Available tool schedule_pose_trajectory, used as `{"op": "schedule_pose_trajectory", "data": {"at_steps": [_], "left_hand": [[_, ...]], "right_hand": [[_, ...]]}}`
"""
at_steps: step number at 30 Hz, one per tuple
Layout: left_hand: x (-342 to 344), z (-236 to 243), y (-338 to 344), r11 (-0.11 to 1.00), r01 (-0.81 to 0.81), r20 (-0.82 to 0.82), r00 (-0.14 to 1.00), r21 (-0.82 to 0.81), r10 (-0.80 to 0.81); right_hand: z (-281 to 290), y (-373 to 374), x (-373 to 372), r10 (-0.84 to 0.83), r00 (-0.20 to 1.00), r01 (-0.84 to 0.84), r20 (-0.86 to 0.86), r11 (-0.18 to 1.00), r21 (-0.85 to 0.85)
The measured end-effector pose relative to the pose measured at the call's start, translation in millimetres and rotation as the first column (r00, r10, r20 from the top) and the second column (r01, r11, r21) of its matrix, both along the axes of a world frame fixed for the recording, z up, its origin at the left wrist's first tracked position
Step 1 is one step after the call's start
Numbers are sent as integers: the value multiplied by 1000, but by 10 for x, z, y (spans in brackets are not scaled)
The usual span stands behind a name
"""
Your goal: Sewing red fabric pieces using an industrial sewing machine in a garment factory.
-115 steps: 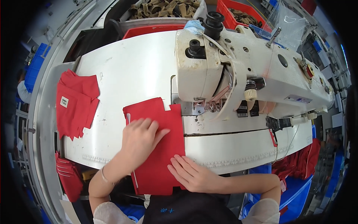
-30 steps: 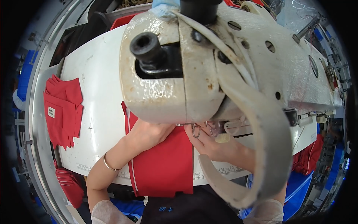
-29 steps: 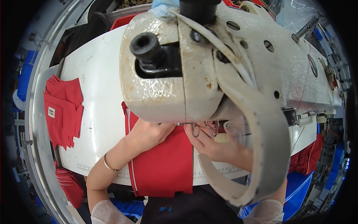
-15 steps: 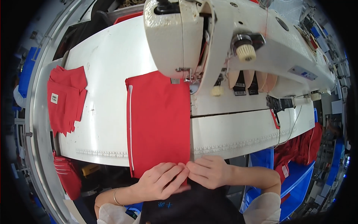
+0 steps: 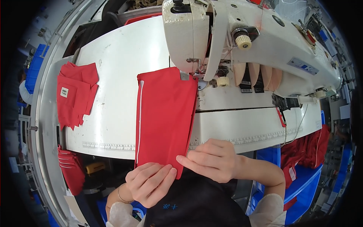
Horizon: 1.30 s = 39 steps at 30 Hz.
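Observation:
A long red fabric panel (image 5: 162, 113) with a whitish strip down its left side lies on the white table. Its far end is at the needle area of the sewing machine (image 5: 202, 56), and its near end hangs past the table's front edge. My left hand (image 5: 151, 183) is closed on the near end, fingers bent over the cloth. At the lower right edge, my right hand (image 5: 211, 160) pinches the panel with thumb and fingertips. That right edge is raised a little, showing a second layer or fold beneath. The fingertips under the cloth are hidden.
Stacked red fabric pieces (image 5: 77, 94) with a pale label lie on the left of the table (image 5: 117, 68). More red pieces (image 5: 71, 172) hang below it. Small red scissors or snips (image 5: 281, 116) lie at right, above a blue bin (image 5: 304, 189) with red cloth.
My hands have moved apart: the left one shifted left along the near edge, the right one went up the right side. The panel's near end now slants and its right edge has lifted.

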<state>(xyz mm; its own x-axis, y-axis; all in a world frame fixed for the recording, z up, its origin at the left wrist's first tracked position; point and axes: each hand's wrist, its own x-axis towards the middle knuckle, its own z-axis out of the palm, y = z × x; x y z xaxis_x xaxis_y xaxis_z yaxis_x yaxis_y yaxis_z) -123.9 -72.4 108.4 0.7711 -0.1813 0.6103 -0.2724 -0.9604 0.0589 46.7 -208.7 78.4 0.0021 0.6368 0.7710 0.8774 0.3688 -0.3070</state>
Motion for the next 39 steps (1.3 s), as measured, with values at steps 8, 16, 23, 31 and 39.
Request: {"op": "schedule_pose_trajectory", "data": {"at_steps": [8, 16, 23, 31, 39], "left_hand": [[32, 72, 7, 999, 12, -25, 1000, 38, -11], [112, -140, 65, 946, 281, 6, 959, -160, -284], [808, -410, 297, 926, -4, -392, 907, -377, -156], [1274, -475, 568, 976, -16, -381, 922, -218, -70], [1299, -501, 574, 965, 32, -384, 914, -259, -133]], "right_hand": [[17, 15, 16, 35, 999, -36, 22, 998, 48], [66, -281, -149, 41, 971, -11, 235, 992, -128], [-209, -503, -81, 161, 884, 11, 438, 932, -363], [-188, -387, 110, 168, 841, 28, 514, 936, -352], [-90, -191, 396, 191, 827, 24, 528, 927, -373]]}}
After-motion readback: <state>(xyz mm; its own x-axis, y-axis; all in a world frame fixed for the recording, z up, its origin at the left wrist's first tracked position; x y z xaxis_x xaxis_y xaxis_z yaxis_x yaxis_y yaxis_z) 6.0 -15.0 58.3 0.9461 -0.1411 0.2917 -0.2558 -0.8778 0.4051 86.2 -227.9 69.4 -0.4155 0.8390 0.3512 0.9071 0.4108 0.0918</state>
